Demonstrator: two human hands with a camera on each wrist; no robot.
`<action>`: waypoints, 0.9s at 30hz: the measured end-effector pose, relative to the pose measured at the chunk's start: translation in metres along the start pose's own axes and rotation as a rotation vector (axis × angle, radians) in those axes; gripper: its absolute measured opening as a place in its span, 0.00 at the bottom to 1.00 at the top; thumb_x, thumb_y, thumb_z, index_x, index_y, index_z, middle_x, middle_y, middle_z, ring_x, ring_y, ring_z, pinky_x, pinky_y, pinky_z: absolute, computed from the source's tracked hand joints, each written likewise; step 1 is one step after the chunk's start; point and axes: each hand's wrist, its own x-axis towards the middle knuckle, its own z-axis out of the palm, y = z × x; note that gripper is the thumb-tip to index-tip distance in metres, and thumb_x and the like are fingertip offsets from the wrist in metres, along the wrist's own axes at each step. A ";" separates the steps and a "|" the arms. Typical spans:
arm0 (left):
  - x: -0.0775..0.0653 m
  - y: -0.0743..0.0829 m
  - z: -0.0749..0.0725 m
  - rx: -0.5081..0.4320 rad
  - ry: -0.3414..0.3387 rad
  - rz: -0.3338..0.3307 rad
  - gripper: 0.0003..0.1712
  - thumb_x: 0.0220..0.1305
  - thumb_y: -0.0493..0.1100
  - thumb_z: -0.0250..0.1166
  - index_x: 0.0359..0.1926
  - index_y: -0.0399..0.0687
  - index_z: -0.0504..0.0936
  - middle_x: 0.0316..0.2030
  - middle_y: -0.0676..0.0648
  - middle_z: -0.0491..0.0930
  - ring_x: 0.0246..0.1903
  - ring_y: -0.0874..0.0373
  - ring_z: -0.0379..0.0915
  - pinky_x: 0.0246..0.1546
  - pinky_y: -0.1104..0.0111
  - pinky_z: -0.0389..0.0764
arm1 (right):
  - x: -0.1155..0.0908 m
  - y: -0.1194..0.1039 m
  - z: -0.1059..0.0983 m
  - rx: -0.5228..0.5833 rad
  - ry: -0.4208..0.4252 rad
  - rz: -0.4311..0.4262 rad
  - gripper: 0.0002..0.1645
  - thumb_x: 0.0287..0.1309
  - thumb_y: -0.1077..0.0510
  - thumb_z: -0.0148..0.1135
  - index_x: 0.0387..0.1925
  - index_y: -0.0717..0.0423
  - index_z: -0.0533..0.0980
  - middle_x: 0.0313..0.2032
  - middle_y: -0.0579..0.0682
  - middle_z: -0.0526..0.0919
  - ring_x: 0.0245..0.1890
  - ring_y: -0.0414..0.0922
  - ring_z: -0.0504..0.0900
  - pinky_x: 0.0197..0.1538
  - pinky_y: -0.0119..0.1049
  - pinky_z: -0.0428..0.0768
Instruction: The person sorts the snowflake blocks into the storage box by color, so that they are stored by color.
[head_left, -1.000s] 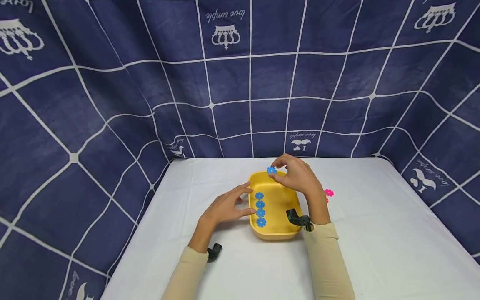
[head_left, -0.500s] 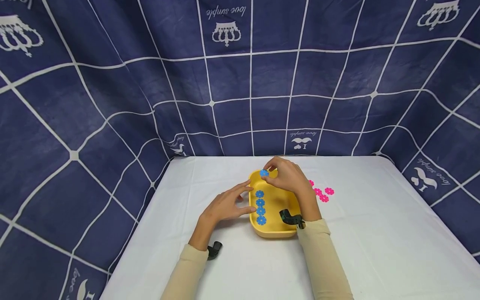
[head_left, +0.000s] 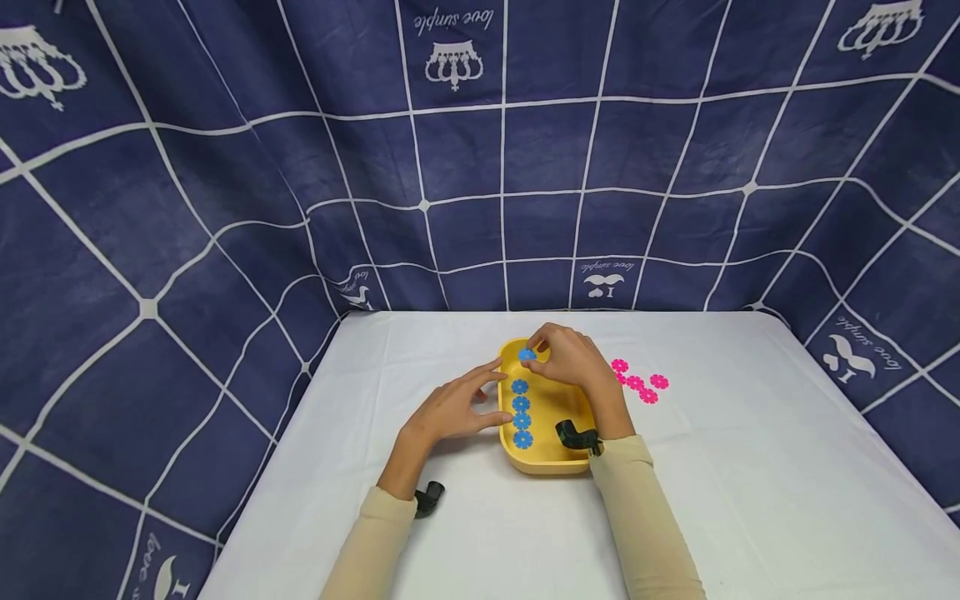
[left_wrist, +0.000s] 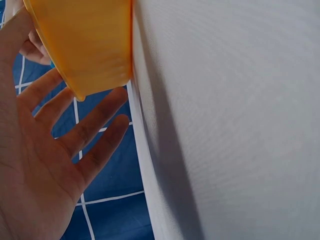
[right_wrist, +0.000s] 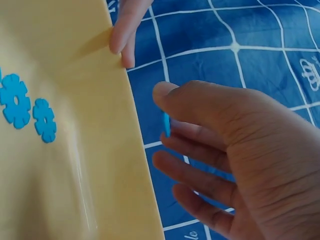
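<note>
A yellow plastic bin (head_left: 555, 412) stands on the white table. Several blue snowflake discs (head_left: 521, 403) with notched edges lie in a row along its left side. My right hand (head_left: 573, 358) pinches another blue snowflake disc (head_left: 527, 355) between thumb and fingers over the bin's far left part. In the right wrist view the thumb mostly covers this held disc (right_wrist: 166, 124), which shows edge-on. My left hand (head_left: 450, 408) is at the bin's left side, its fingers spread and extended toward the rim. From the left wrist view, its fingertips are close to the bin wall (left_wrist: 85, 45).
Several pink snowflake discs (head_left: 635, 383) lie on the white tablecloth (head_left: 750, 458) to the right of the bin, close to my right forearm. A dark blue curtain (head_left: 540, 167) with white lines rises behind and beside the table. Black wrist mounts (head_left: 429, 498) jut from both wrists.
My right hand has moved left and slightly nearer with the blue snowflake disc, down toward the bin's far left part. More pink discs now show beside the forearm. My left hand has stayed put.
</note>
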 end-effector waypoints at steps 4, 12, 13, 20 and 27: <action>0.000 0.001 0.001 -0.020 0.003 0.000 0.46 0.63 0.74 0.71 0.76 0.63 0.75 0.82 0.66 0.60 0.53 0.59 0.84 0.52 0.55 0.81 | 0.000 0.001 0.005 -0.009 -0.007 0.007 0.22 0.61 0.44 0.79 0.50 0.52 0.88 0.48 0.52 0.90 0.48 0.51 0.87 0.53 0.52 0.85; 0.000 0.003 0.004 -0.013 -0.015 0.002 0.44 0.64 0.74 0.71 0.76 0.67 0.75 0.82 0.66 0.59 0.53 0.62 0.84 0.52 0.57 0.82 | -0.002 0.004 0.014 -0.038 -0.033 0.038 0.21 0.60 0.45 0.80 0.49 0.53 0.88 0.46 0.51 0.90 0.45 0.49 0.87 0.52 0.51 0.85; 0.000 0.003 0.003 -0.010 -0.012 0.000 0.44 0.64 0.74 0.71 0.76 0.67 0.75 0.82 0.66 0.59 0.53 0.61 0.84 0.52 0.56 0.82 | -0.001 0.004 0.016 -0.047 -0.033 0.035 0.21 0.60 0.45 0.80 0.49 0.53 0.88 0.45 0.50 0.90 0.44 0.48 0.87 0.52 0.51 0.85; 0.000 0.001 0.001 -0.018 -0.010 -0.002 0.42 0.64 0.71 0.72 0.76 0.66 0.76 0.82 0.65 0.59 0.53 0.61 0.84 0.53 0.56 0.81 | 0.007 0.005 0.032 -0.084 -0.036 0.056 0.23 0.60 0.44 0.80 0.49 0.54 0.89 0.45 0.48 0.89 0.37 0.46 0.82 0.47 0.46 0.84; -0.001 -0.001 0.000 -0.026 0.012 0.025 0.43 0.64 0.71 0.72 0.75 0.62 0.77 0.82 0.61 0.62 0.52 0.60 0.85 0.52 0.55 0.82 | 0.012 0.001 0.045 -0.154 -0.013 0.086 0.23 0.61 0.42 0.79 0.49 0.53 0.90 0.48 0.48 0.89 0.43 0.48 0.86 0.54 0.47 0.84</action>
